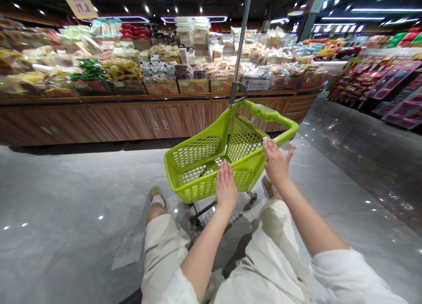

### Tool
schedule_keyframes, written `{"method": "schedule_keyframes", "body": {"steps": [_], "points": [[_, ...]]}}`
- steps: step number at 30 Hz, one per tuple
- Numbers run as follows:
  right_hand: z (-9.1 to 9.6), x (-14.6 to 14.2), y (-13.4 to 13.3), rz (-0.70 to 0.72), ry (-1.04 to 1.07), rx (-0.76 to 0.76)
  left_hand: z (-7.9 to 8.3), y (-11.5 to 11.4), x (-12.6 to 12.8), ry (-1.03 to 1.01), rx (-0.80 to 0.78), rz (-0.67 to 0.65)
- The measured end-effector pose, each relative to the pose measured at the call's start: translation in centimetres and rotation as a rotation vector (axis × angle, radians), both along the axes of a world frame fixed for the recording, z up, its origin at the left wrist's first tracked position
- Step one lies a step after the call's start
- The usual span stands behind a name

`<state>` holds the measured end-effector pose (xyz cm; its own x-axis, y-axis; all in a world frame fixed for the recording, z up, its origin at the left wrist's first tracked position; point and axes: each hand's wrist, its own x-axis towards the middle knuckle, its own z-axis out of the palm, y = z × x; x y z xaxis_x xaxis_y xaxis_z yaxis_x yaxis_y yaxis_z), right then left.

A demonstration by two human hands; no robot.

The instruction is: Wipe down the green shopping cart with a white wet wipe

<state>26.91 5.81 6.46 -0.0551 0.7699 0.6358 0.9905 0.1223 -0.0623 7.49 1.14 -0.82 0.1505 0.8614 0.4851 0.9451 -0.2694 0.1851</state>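
Left hand (226, 185) open and flat, fingers pointing up, against the near wall of a lime-green plastic shopping cart (194, 153). Right hand (277, 161) open with fingers spread, fingertips (267, 144) at the cart's near rim, apparently touching it; no closed grip on either side. Cart upright on a polished grey floor (66, 194), between legs in beige trousers (161, 255), ahead of it a wooden display shelf (148, 121) piled with packaged snacks (121, 71).

A wood-panelled supermarket counter (148, 121) piled with bagged foods (121, 71) stands on polished grey floor (66, 198)
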Motion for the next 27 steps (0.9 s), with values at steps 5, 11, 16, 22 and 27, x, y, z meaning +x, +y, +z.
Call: {"method": "schedule_keyframes", "body": {"steps": [5, 11, 16, 22, 27], "points": [[-3.5, -7.8, -2.4, 0.33, -0.133, -0.117, -0.3, 0.3, 0.4, 0.012, 0.004, 0.017], [0.2, 0.8, 0.5, 0.162, -0.125, -0.041, -0.1, 0.3, -0.4, 0.012, 0.009, -0.008], [-0.2, 0.2, 0.7, -0.039, 0.005, 0.021, -0.1, 0.3, 0.1, 0.016, 0.011, -0.009], [-3.4, -7.4, -2.2, 0.377, -0.153, -0.146, -0.1, 0.3, 0.4, 0.037, 0.002, 0.012], [0.9, 2.3, 0.8, 0.107, -0.078, -0.046, 0.0, 0.4, 0.1, 0.035, 0.013, -0.002]]}}
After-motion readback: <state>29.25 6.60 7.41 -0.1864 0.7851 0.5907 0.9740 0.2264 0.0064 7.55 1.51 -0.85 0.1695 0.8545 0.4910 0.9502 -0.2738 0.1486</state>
